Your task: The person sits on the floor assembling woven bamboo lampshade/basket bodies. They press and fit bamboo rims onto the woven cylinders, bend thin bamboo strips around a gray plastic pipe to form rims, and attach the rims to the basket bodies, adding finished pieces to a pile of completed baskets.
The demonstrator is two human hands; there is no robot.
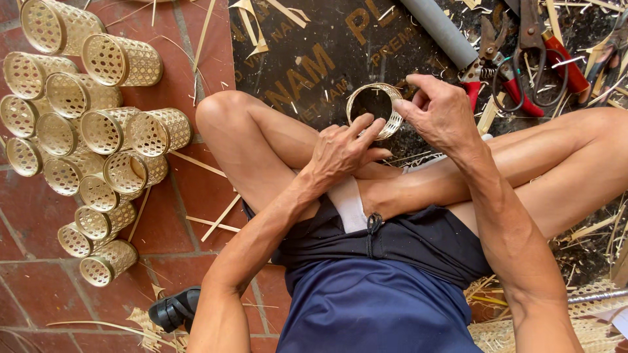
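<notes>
The far grey plastic pipe (439, 29) runs off the top edge. The near black sandal (173, 308) is half hidden behind the person's left forearm. The right hand (441, 111) covers part of the small round woven bamboo basket (375, 110).

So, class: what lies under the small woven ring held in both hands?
Through the woven ring, held by the left hand and right hand, a dark printed sheet shows. Fingers hide the ring's lower and right edges.

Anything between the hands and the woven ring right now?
Nothing visible. Both hands already grip the small woven ring: left hand pinches its lower rim, right hand holds its right side. The shears and finished woven cylinders lie off to the sides.
</notes>
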